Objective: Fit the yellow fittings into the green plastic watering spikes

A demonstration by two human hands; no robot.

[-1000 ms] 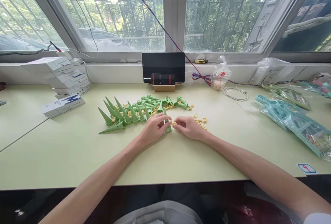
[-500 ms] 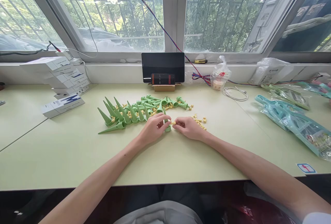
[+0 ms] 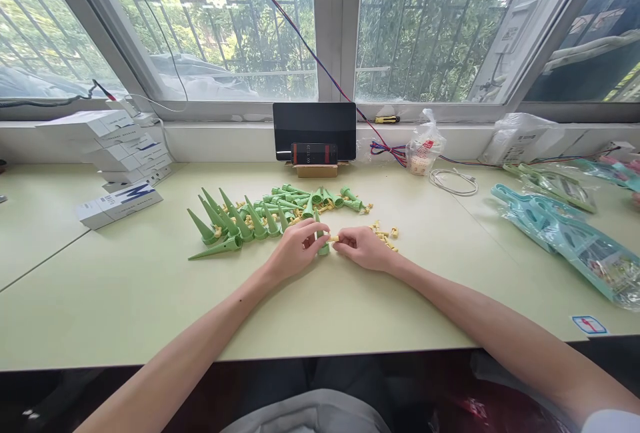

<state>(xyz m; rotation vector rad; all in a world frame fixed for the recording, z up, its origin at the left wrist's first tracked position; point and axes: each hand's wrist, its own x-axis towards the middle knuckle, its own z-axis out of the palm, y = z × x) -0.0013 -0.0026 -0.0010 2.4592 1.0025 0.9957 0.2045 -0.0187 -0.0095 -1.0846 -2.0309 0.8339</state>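
My left hand (image 3: 296, 248) is closed around a green plastic spike (image 3: 324, 248), which stands upright with its wide end on the table. Between the fingertips of my right hand (image 3: 364, 248) is a small yellow plastic piece (image 3: 334, 238), held against the spike's side. Whether the piece sits inside the spike I cannot tell. Left of my hands, several green spikes (image 3: 243, 226) stand in a row with their points up, and one more spike (image 3: 216, 248) lies on its side in front. Loose yellow pieces (image 3: 387, 234) are scattered just beyond my right hand.
More green spikes (image 3: 290, 198) lie heaped behind the row. A phone (image 3: 314, 153) leans against a dark tablet (image 3: 315, 123) at the back. White boxes (image 3: 120, 205) are stacked on the left. A coiled white cable (image 3: 453, 182) and packaged turquoise tools (image 3: 560, 233) lie on the right.
The view has shifted very slightly. Both hands stay in the same place, still holding the green spike and the yellow piece.
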